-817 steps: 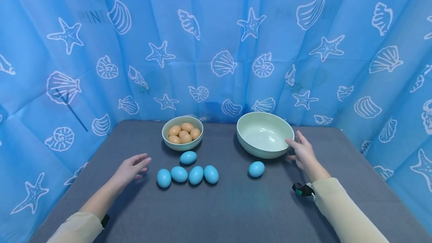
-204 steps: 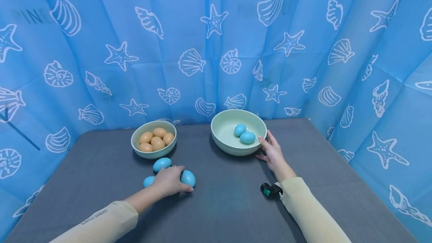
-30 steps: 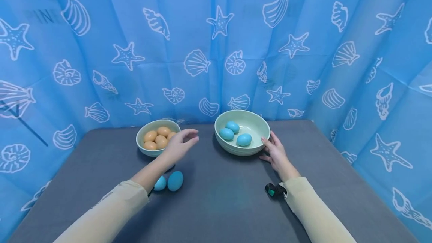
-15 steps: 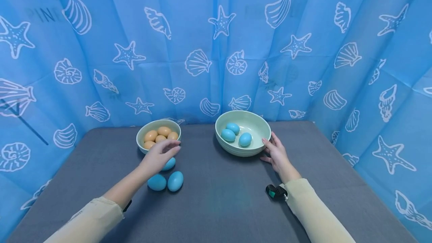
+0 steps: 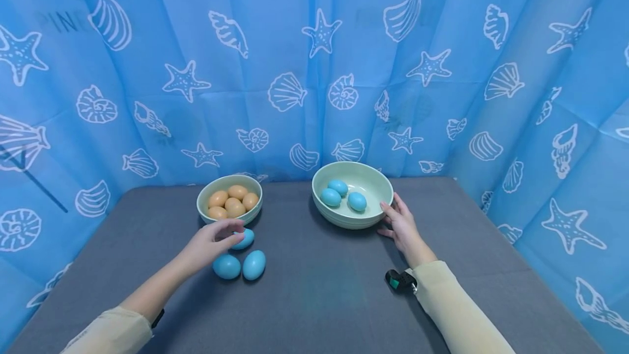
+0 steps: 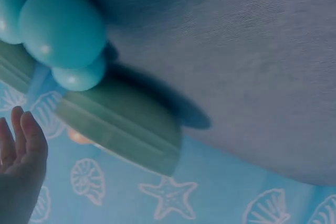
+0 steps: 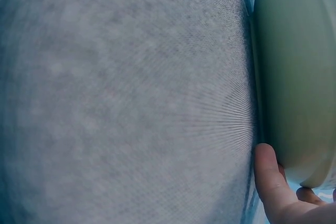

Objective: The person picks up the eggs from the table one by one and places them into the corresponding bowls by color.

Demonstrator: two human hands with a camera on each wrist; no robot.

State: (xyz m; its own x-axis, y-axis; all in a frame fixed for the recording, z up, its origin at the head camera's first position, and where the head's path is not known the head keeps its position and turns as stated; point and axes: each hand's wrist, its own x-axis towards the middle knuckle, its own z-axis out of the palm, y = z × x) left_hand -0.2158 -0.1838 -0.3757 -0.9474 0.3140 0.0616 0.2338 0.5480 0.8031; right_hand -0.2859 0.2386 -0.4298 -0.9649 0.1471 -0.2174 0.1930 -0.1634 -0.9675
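Note:
My left hand, fingers relaxed, hovers by the blue egg nearest the small bowl; in the head view its thumb and fingers overlap that egg. In the left wrist view, the hand holds nothing. Two more blue eggs lie in front, a left one and a right one. My right hand holds the side of the large pale green bowl, thumb at the rim and fingers along the outside. Inside sit three blue eggs. From the right wrist, fingers show against the bowl's lower wall.
A smaller pale green bowl with several brown eggs stands behind the loose blue eggs. Both bowls are near the back of the grey table. A blue curtain with white shells hangs behind and at the sides.
My left hand has moved back from between the bowls, leftward and down to the loose eggs. The blue eggs inside the large bowl have shifted slightly. The right hand stays at the large bowl.

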